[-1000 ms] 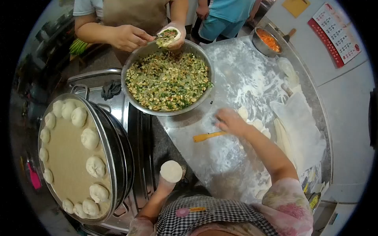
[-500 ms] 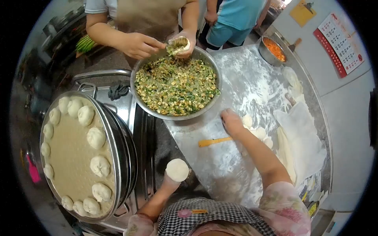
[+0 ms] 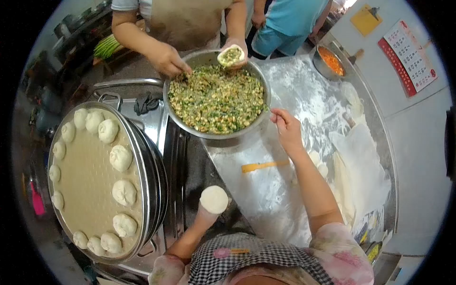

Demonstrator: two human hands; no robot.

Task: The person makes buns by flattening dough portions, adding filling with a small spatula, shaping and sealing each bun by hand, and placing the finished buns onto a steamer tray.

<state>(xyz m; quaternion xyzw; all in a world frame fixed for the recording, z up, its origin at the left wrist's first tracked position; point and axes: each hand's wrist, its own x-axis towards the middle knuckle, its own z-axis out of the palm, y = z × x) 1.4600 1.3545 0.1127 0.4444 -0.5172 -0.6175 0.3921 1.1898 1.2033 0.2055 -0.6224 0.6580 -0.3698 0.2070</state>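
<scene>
A round, flat dough wrapper point(image 3: 213, 199) rests on my left hand point(image 3: 207, 216), which supports it from below at the lower middle. My right hand point(image 3: 286, 125) is at the right rim of the large metal bowl point(image 3: 176, 118), its fingertips pinched together near the edge; whether anything is between them is too small to tell. Chopped green and yellow filling point(image 3: 218, 104) fills the bowl. Below my right hand, a flat wooden spatula point(image 3: 264, 166) lies on the floured metal table point(image 3: 266, 194). Pieces of dough point(image 3: 319, 164) are beside my right forearm.
A steamer tray point(image 3: 95, 190) with several buns point(image 3: 124, 192) stands at the left. Across the bowl, a co-worker's hand point(image 3: 233, 46) holds a filled wrapper point(image 3: 231, 56). A bowl of orange shreds point(image 3: 329, 61) is at the back right; a white cloth point(image 3: 363, 166) lies at the right.
My right hand has moved up from beside the spatula to the bowl's rim. The co-worker's other hand has lowered from the wrapper to the filling. My left hand still holds its wrapper.
</scene>
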